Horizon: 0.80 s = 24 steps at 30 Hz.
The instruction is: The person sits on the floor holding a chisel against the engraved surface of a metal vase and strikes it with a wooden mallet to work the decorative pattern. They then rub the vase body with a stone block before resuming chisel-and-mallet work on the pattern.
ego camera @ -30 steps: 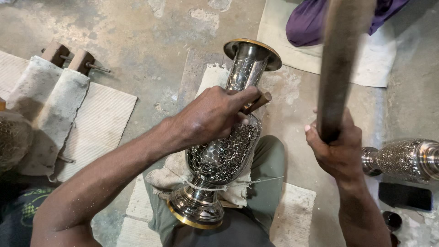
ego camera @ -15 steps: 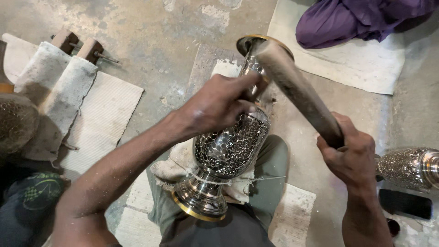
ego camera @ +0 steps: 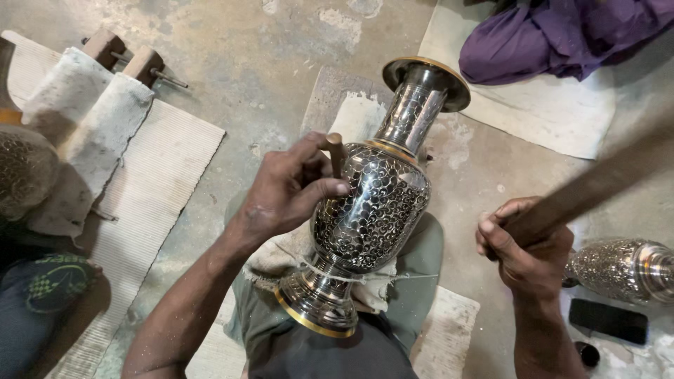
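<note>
Resting beside left hand (ego camera: 288,193): vase (ego camera: 372,210)

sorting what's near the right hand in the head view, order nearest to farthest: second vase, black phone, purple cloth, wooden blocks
From the right hand:
1. second vase, just beside it at the right edge.
2. black phone, on the floor below that vase.
3. purple cloth, top right.
4. wooden blocks, far top left.

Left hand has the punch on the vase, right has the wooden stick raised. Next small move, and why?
Probably bring the wooden stick down onto the top of the punch. The left hand pinches the punch against the engraved vase body, while the right hand grips the stick off to the side, clear of the punch.
</note>
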Each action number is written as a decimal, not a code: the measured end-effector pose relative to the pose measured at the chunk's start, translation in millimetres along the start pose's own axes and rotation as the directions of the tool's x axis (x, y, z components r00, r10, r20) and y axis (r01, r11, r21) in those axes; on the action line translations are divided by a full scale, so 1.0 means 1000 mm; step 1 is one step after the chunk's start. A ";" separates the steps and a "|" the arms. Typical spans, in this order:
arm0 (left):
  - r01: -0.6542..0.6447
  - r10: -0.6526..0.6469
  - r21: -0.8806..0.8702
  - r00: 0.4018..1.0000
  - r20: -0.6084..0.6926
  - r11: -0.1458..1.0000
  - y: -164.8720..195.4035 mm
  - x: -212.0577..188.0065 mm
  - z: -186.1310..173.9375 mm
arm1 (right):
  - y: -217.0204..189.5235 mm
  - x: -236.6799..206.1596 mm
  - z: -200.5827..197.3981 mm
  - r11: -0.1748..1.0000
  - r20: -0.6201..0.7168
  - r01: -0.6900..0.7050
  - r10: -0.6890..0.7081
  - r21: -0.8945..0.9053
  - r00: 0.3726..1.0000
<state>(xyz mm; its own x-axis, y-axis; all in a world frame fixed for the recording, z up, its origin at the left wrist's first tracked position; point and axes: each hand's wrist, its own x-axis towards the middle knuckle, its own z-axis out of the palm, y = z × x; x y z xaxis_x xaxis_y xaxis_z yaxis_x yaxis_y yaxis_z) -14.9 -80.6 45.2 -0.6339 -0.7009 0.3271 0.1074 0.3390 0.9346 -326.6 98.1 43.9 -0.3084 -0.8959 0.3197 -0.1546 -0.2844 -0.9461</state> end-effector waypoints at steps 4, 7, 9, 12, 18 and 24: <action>-0.076 0.064 0.096 0.991 0.121 0.992 -0.002 0.005 0.001 | -0.014 -0.002 -0.010 0.948 -0.060 -0.217 0.208 -0.235 0.976; -0.174 0.152 0.105 0.969 0.195 0.979 -0.004 0.010 0.005 | -0.028 0.004 -0.007 0.910 -0.047 -0.204 0.201 -0.361 0.979; -0.210 0.182 0.111 0.959 0.219 0.971 -0.005 0.013 0.008 | -0.037 0.012 -0.003 0.851 -0.008 -0.169 0.190 -0.497 0.982; -0.231 0.198 0.134 0.956 0.218 0.964 -0.007 0.014 0.011 | -0.046 0.026 -0.001 0.680 0.132 0.044 0.079 -0.732 0.988; -0.169 0.137 0.153 0.971 0.196 0.974 -0.007 0.013 0.012 | -0.050 0.041 -0.007 0.425 0.087 -0.008 0.203 -0.905 0.975; -0.220 0.194 0.131 0.964 0.182 0.967 -0.005 0.014 0.014 | -0.060 0.045 0.003 0.660 0.183 0.041 0.149 -0.750 0.972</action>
<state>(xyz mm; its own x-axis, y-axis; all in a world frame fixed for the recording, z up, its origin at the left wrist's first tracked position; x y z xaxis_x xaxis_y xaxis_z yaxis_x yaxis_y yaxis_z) -35.3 -83.4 42.7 -0.7293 -0.4957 0.4717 0.1428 0.5639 0.8134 -328.2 73.6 115.2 -0.1505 -0.9754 0.1608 -0.8185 0.0317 -0.5736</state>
